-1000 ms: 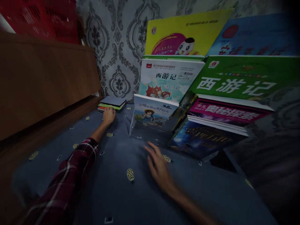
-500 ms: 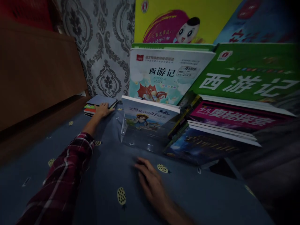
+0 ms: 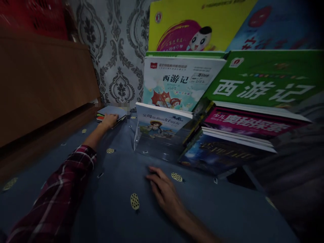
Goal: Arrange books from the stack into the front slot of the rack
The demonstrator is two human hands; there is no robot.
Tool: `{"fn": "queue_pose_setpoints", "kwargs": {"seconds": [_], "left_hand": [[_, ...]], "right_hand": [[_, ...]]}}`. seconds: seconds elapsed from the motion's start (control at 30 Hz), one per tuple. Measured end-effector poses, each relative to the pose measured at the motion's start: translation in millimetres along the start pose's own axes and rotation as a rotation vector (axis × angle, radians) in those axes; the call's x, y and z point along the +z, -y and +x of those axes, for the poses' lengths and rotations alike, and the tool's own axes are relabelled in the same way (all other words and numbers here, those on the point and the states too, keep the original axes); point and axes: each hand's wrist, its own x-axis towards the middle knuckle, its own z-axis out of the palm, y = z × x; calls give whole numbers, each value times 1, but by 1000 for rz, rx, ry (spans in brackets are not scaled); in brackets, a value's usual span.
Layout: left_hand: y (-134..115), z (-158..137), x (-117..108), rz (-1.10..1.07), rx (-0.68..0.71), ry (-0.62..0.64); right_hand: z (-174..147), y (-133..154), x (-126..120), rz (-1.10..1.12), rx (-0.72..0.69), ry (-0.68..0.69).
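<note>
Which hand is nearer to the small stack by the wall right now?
Left. The left hand is at the near edge of the small stack, apparently touching it; the right hand is well apart from it, in front of the book stand.

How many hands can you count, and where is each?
2: the left hand at the book stack by the wall, the right hand over the blue cloth, in front of the displayed books.
</note>
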Motion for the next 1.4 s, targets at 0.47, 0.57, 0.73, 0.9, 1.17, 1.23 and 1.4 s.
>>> {"fn": "queue_pose_setpoints", "kwargs": {"seconds": [0.47, 0.57, 0.73, 0.9, 1.17, 1.23, 1.4], "left_hand": [[3, -26, -22, 89, 51, 58], [2, -49, -23, 87, 21, 61], [-7, -107, -15, 72, -8, 80], [-15, -173, -11, 60, 44, 125], [31, -205, -32, -466, 243, 493], [44, -192, -26, -404, 66, 349], [45, -172, 7, -198, -323, 158]], "right_hand": [[1, 0, -1, 31, -5, -3], [1, 0, -1, 34, -10, -4], [2, 3, -2, 12, -32, 11], [3, 3, 0, -4, -52, 0], [3, 1, 1, 3, -61, 1], [3, 1, 1, -7, -61, 9], [2, 3, 1, -37, -63, 31]]}}
